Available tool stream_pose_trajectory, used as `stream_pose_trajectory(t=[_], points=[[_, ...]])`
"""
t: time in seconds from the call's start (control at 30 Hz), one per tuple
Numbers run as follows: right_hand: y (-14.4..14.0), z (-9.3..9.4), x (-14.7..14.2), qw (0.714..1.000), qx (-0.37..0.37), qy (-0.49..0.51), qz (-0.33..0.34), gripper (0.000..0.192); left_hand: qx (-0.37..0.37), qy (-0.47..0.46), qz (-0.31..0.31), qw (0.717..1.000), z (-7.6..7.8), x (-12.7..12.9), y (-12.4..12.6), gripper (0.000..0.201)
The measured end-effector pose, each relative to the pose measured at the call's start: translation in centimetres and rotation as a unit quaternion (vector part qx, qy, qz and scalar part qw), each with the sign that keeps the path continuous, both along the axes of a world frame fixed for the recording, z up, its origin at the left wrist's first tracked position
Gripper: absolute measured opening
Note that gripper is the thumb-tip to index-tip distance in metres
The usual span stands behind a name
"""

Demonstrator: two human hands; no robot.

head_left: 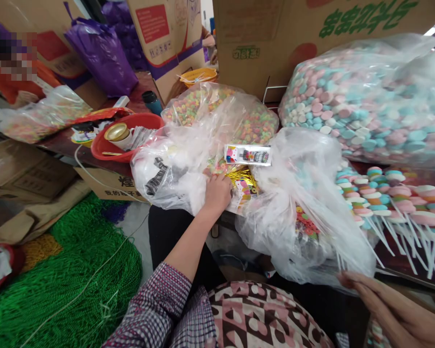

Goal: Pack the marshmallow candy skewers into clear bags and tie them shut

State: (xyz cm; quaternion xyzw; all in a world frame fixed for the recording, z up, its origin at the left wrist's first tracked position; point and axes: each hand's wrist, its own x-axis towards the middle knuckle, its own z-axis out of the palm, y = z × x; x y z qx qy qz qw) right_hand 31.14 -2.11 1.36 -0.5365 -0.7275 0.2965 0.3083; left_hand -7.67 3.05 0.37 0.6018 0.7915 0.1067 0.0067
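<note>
The scene is evenly and brightly lit from overhead, with only soft shadows cast. Glare is seen on the clear plastic bags (304,203). Edges are bent by wide-angle distortion, and one upper-left patch is pixelated.

Green netting (76,270), perhaps beaded; red basin (112,147)

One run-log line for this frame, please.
left hand: reaching into clear bag | right hand: at candy-stick bag edge

Dark wooden table (63,140), packed edge to edge.

A red basin (110,150), clear bags of coloured cereal rings (217,108), a huge bag of pastel candies (366,92) and stacked candy lollipops (395,198) lie across it right now.
</note>
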Motion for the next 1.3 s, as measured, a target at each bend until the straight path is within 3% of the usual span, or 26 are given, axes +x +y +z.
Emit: stream_pose_trajectory(t=[0.1, 0.13, 0.3, 0.43, 0.53, 0.63, 0.73, 0.8, 0.93, 1.03, 1.13, 1.23, 1.3], points=[[1.3, 1.8, -5.5, 0.991, -0.063, 0.035, 0.111, 0.018, 0.027, -0.009, -0.009, 1.000, 0.3, -0.2, -0.3, 0.016], [1.8, 2.4, -7.5, 0.990, -0.061, 0.053, 0.120, 0.022, 0.035, -0.014, -0.013, 0.999, 0.5, -0.2, -0.5, 0.015], [5.3, 4.4, -15.8, 0.991, -0.052, 0.095, 0.081, 0.046, 0.073, -0.047, -0.074, 0.994, 1.6, 0.6, -1.0, 0.014], [7.8, 4.0, -18.9, 0.989, -0.065, 0.116, 0.070, 0.057, 0.166, -0.113, -0.173, 0.964, 2.3, 2.2, -1.6, 0.022], [8.4, 3.2, -19.0, 0.965, -0.143, 0.203, 0.079, 0.035, 0.183, -0.227, -0.180, 0.939, 3.0, 3.1, -2.2, 0.017], [8.1, 2.7, -18.2, 0.944, -0.172, 0.276, 0.051, 0.025, 0.096, -0.413, -0.136, 0.895, 3.6, 3.4, -2.9, 0.022], [7.4, 2.4, -17.5, 0.949, -0.154, 0.272, 0.037, 0.027, 0.026, -0.535, -0.121, 0.836, 4.1, 3.5, -3.1, 0.025], [7.0, 2.3, -17.3, 0.958, -0.137, 0.252, 0.028, 0.034, 0.024, -0.543, -0.114, 0.832, 4.3, 3.7, -3.1, 0.034], [6.4, 2.4, -17.3, 0.960, -0.122, 0.252, 0.011, 0.051, 0.026, -0.516, -0.113, 0.849, 4.6, 4.2, -3.1, 0.040], [6.3, 3.0, -17.2, 0.925, -0.190, 0.326, 0.037, 0.040, 0.009, -0.515, -0.117, 0.849, 4.6, 4.3, -3.2, 0.039], [6.4, 3.5, -16.6, 0.898, -0.226, 0.375, 0.040, 0.033, -0.040, -0.555, -0.125, 0.821, 4.3, 4.4, -3.2, 0.036], [6.3, 3.6, -15.6, 0.924, -0.173, 0.342, 0.004, 0.043, -0.076, -0.579, -0.142, 0.800, 4.3, 4.8, -3.1, 0.032], [6.1, 3.5, -14.9, 0.945, -0.133, 0.298, -0.009, 0.052, -0.068, -0.556, -0.151, 0.815, 4.4, 5.3, -2.9, 0.037]])
